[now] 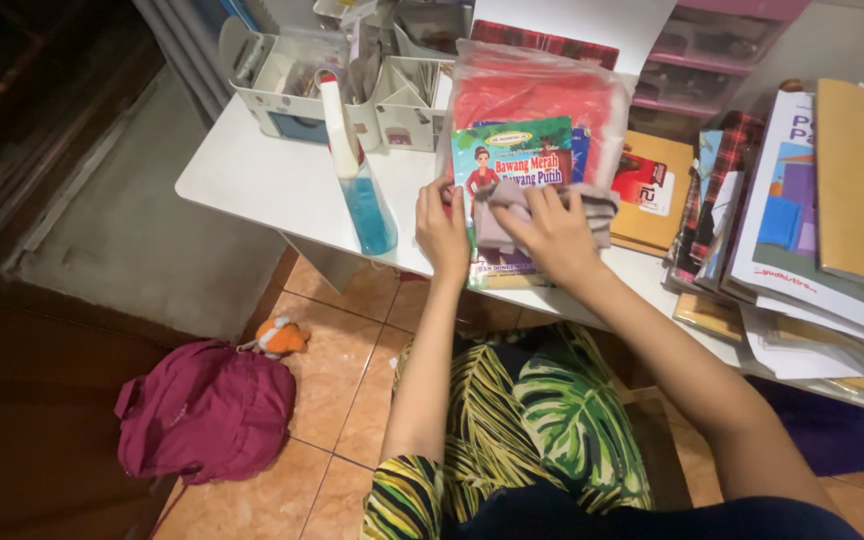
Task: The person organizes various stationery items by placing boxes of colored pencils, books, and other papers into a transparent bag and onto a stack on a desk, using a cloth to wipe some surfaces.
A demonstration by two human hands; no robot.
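A colourful picture book (512, 160) lies on the white table (272, 185) near its front edge, partly on a red item in a clear plastic bag (537, 95). My left hand (440, 232) grips the book's left edge. My right hand (552, 232) presses a grey cloth (512, 212) flat against the book's cover. The cloth hides the cover's middle.
A spray bottle of blue liquid (360, 180) lies left of the book. White organiser boxes (292, 85) stand behind it. An orange-brown book (652, 190) and stacks of books and papers (812, 220) fill the right. A maroon backpack (207, 410) and an orange toy (280, 337) lie on the tiled floor.
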